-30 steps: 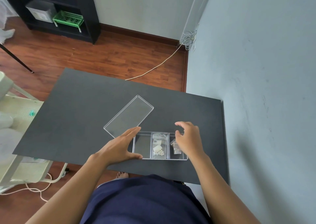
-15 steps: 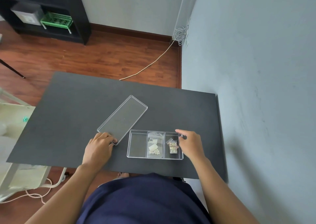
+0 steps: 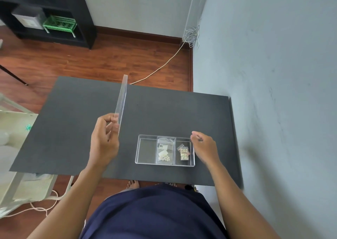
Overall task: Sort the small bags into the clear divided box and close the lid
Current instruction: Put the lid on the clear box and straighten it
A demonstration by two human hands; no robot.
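The clear divided box (image 3: 140,150) lies open on the black table (image 3: 73,129), near its front edge. Its left compartment holds nothing. The middle one holds a small bag of white pieces (image 3: 164,151), and the right one a small bag of yellowish pieces (image 3: 183,152). My left hand (image 3: 104,142) grips the clear lid (image 3: 121,101) by its near end and holds it on edge in the air, left of the box. My right hand (image 3: 205,147) rests at the box's right wall, fingers curled at the far right corner, nothing seen in it.
A grey wall (image 3: 273,74) runs along the table's right side. A pale rack (image 3: 16,147) stands to the left. A black shelf (image 3: 54,16) with a green basket (image 3: 60,24) stands far back on the wooden floor. A cable (image 3: 164,65) trails along the floor.
My left hand has picked the lid up off the table and turned it on edge. My right hand has stayed at the box's right side.
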